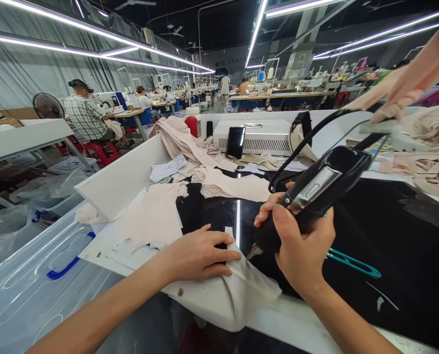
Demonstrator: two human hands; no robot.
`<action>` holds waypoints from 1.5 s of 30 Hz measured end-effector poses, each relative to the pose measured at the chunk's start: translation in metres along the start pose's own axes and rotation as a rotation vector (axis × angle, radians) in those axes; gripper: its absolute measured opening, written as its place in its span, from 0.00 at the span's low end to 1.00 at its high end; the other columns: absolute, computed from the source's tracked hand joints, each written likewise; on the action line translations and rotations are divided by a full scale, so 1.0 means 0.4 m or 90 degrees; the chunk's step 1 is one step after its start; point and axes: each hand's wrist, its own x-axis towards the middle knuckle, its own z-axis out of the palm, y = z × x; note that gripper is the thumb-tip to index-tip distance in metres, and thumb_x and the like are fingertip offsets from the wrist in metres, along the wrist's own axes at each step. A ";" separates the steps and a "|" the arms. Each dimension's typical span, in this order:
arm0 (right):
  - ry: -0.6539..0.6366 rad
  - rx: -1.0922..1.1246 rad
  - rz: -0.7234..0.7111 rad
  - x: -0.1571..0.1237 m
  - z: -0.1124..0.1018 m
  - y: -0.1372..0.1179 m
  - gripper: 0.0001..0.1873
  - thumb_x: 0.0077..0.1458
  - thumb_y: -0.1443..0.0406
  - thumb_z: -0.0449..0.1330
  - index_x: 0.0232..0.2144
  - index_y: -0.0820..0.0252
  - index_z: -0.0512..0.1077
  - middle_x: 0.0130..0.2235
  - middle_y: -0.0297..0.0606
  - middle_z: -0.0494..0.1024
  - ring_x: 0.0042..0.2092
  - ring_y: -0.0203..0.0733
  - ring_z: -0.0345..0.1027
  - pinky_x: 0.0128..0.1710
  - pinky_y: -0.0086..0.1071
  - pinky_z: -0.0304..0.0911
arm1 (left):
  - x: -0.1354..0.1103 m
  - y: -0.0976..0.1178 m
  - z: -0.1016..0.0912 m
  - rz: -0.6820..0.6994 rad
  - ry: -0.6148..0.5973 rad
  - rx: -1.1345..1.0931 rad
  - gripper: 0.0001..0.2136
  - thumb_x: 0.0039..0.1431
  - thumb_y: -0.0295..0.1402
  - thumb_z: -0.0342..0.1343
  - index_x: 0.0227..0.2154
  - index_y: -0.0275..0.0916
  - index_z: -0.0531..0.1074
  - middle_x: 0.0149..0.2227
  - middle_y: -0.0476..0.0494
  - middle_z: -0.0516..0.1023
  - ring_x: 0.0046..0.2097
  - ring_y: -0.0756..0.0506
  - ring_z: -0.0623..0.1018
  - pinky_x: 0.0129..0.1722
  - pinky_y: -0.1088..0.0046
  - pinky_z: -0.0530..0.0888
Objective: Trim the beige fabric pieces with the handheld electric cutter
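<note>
My left hand (200, 254) lies flat with fingers stretched out, pressing a pale beige fabric piece (237, 290) down on the glossy black table top (389, 255). My right hand (296, 241) is wrapped round the handle of a black corded hand tool with a metal plate (322, 184), its tip pointing down at the fabric just right of my left fingers. Its black cable (304, 140) loops up and back. Teal thread snips (352, 263) lie on the table to the right of my right wrist.
Cut beige fabric pieces (226, 184) and paper slips (167, 169) litter the table behind. A white machine box (263, 135) with a phone (236, 142) stands at the back. Another person's hand (399, 91) reaches in top right. Clear plastic bins (38, 275) sit left. Seated workers (84, 115) fill distant rows.
</note>
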 end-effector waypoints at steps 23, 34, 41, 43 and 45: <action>0.016 -0.005 -0.033 0.036 0.026 0.024 0.24 0.61 0.51 0.80 0.45 0.51 0.72 0.33 0.23 0.82 0.26 0.35 0.76 0.29 0.31 0.78 | 0.005 0.009 0.021 -0.017 0.014 -0.046 0.18 0.85 0.45 0.56 0.66 0.43 0.79 0.67 0.31 0.80 0.67 0.34 0.82 0.73 0.42 0.76; 0.004 -0.016 -0.034 0.042 0.034 0.042 0.24 0.62 0.51 0.79 0.46 0.52 0.72 0.33 0.24 0.82 0.27 0.35 0.75 0.29 0.31 0.78 | 0.009 0.015 0.025 -0.042 -0.005 -0.065 0.18 0.85 0.45 0.57 0.67 0.44 0.78 0.69 0.30 0.78 0.70 0.34 0.80 0.76 0.40 0.71; -0.001 -0.021 -0.022 0.048 0.047 0.057 0.19 0.63 0.57 0.76 0.43 0.50 0.70 0.34 0.23 0.81 0.27 0.34 0.75 0.29 0.32 0.77 | 0.008 0.013 0.024 -0.048 -0.006 -0.084 0.19 0.84 0.45 0.58 0.68 0.44 0.79 0.69 0.31 0.78 0.72 0.33 0.79 0.77 0.38 0.69; -0.004 -0.028 -0.019 0.050 0.052 0.057 0.17 0.63 0.59 0.74 0.43 0.49 0.69 0.33 0.23 0.80 0.27 0.35 0.74 0.29 0.33 0.76 | 0.006 0.016 0.022 -0.066 0.002 -0.101 0.19 0.84 0.44 0.59 0.67 0.44 0.80 0.69 0.31 0.79 0.70 0.32 0.80 0.78 0.35 0.68; -0.004 -0.043 -0.022 0.055 0.052 0.052 0.16 0.62 0.59 0.73 0.43 0.48 0.68 0.34 0.24 0.80 0.26 0.36 0.74 0.29 0.35 0.76 | 0.004 0.021 0.022 -0.103 0.017 -0.124 0.18 0.84 0.44 0.58 0.66 0.44 0.81 0.68 0.33 0.80 0.67 0.33 0.82 0.78 0.34 0.66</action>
